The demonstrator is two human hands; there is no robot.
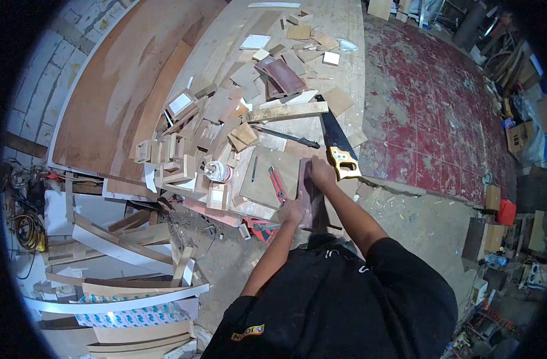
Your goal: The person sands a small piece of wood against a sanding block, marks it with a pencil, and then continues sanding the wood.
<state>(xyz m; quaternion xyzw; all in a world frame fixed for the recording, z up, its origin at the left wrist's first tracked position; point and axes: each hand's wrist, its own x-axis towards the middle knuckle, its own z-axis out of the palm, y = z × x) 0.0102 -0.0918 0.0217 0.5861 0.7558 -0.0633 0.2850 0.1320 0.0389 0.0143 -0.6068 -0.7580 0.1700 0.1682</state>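
A long dark reddish-brown piece lies between both hands at the table's near edge. My left hand is closed on its left side, low down. Higher up, my right hand grips its right side. A red utility knife rests on a flat board just left of the piece. The handsaw, with a yellow and black handle, lies beyond my right hand. A dark chisel-like tool and a long wooden strip are further back.
Wood offcuts and small boxes crowd the table's left side, around a white tub. A brown panel lies at the far left. Red worn flooring is at right, and curved strips are stacked lower left.
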